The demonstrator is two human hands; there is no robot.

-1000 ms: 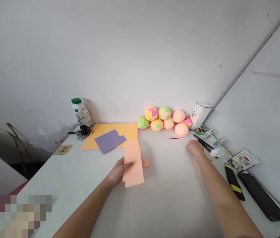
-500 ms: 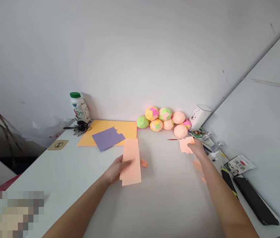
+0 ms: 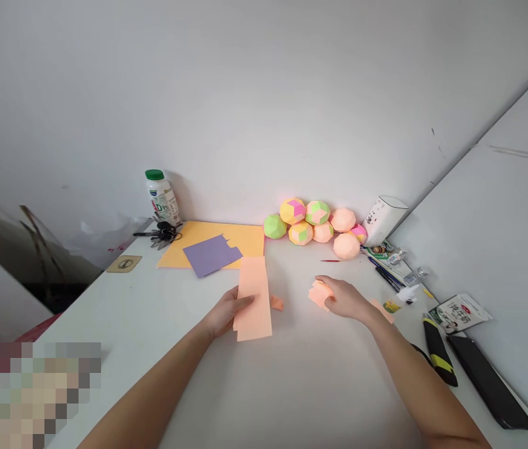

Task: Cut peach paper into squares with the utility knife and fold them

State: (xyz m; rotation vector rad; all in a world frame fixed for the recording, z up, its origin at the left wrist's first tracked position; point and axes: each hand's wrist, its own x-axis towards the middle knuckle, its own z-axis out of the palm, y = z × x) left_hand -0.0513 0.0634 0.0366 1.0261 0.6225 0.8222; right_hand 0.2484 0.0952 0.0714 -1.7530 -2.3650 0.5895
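Observation:
My left hand [image 3: 225, 312] grips the left edge of long peach paper strips [image 3: 255, 293], thumb on top; a second layer shows at the lower left corner. Between thumb and fingers my right hand [image 3: 345, 298] pinches small peach paper pieces [image 3: 320, 294], just above the table. A folded orange-peach scrap [image 3: 277, 303] lies by the strips' right edge. Another peach piece [image 3: 383, 310] is partly hidden behind my right forearm. Toward the wall stand several faceted paper balls [image 3: 346, 246] in peach, green, yellow and pink.
On the left, purple paper [image 3: 211, 255] overlaps a yellow-orange sheet [image 3: 179, 252], near keys [image 3: 164, 232] and a green-capped bottle [image 3: 163, 196]. At right are a glue bottle [image 3: 393, 304], a yellow-black cutter [image 3: 439, 355], a black case [image 3: 488, 380] and a white container [image 3: 384, 220].
My right hand has moved left and toward me with the small peach pieces, away from the right side. My left hand keeps its hold on the strips. The view has shifted slightly.

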